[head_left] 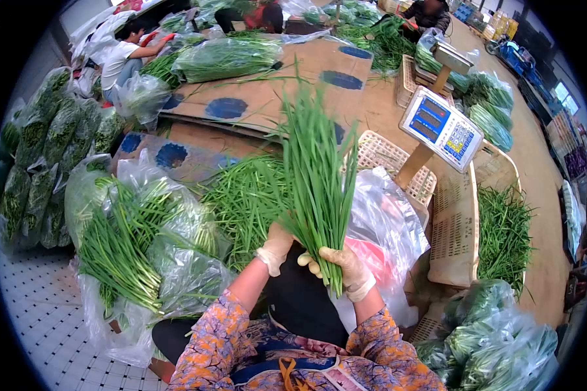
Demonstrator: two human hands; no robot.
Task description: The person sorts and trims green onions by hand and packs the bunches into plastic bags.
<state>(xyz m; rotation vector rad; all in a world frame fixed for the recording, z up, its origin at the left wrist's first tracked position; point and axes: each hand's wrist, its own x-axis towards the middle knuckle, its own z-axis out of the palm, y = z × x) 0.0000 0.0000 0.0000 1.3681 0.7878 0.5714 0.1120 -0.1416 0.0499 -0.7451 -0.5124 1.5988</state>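
Upright in front of me is a large bunch of garlic chives (319,176), its leaf tips blurred at the top. My right hand (349,268), in a pale glove, is closed around the lower stalks, with the cut ends sticking out below. Against the bunch's left side lies my left hand (278,246), also gloved; the leaves hide its fingers. Loose chives (248,202) are heaped just beyond it. To the left, more chives (120,244) lie in an opened clear plastic bag (189,260). Clear plastic bags (385,225) spread out beside my right hand.
A digital scale (440,127) stands at the right, near a plastic crate (453,228) and loose greens (502,228). Bagged greens are stacked at left (52,143) and lower right (496,339). Cardboard sheets (267,98) lie ahead. Several people work at the back, including one in a white shirt (119,62).
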